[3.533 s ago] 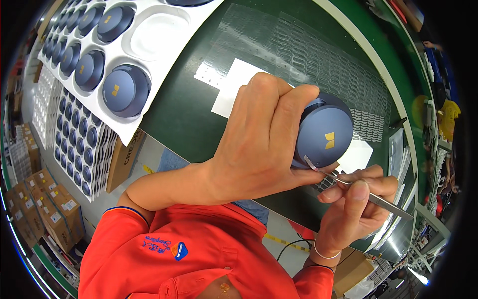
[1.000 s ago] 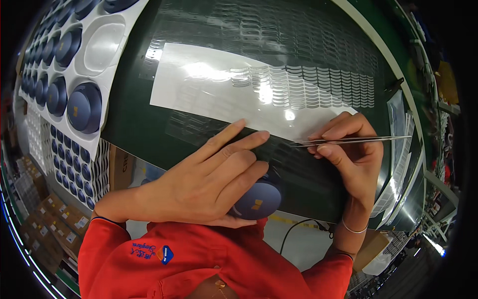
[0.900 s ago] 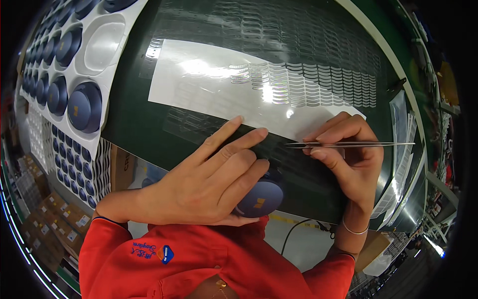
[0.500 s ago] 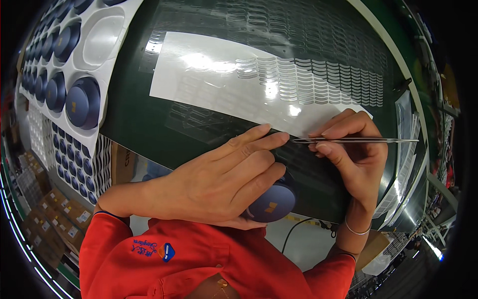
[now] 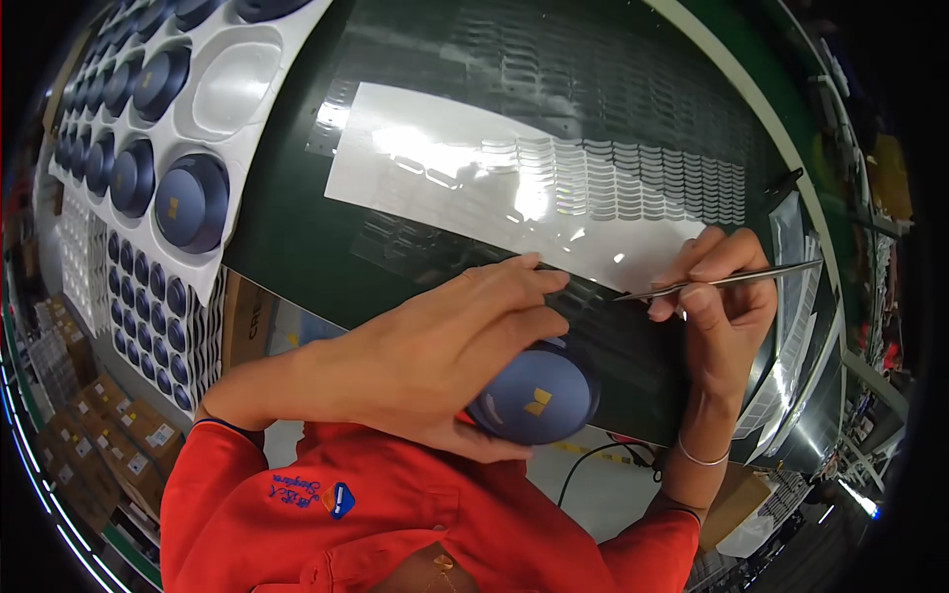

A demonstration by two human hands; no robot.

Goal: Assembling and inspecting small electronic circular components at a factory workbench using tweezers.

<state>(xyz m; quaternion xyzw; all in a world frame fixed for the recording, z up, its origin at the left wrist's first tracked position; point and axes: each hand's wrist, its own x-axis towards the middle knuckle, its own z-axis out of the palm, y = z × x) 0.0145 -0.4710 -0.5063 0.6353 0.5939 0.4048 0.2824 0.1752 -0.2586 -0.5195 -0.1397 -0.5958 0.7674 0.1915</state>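
Note:
Under my left hand is a blue dome-shaped housing with a yellow emblem, held at the table's near edge. My thumb is at its lower side and the fingers bend over its far side, partly hiding it. My right hand pinches a pair of metal tweezers, their tips pointing left toward the fingers of my left hand. Whether anything sits between the tips is too small to tell. Beyond both hands lies a glossy white sheet, with rows of small curved clear pieces across its right part.
A white moulded tray at the left holds several similar blue housings. Stacked trays with smaller dark round parts stand below it. The green table carries clear sheets at its right edge. A black cable hangs below.
The blue housing has turned and come further into view, with my left fingers drawn closer together over it. My right hand and the tweezers moved slightly right, and the tweezers tilted.

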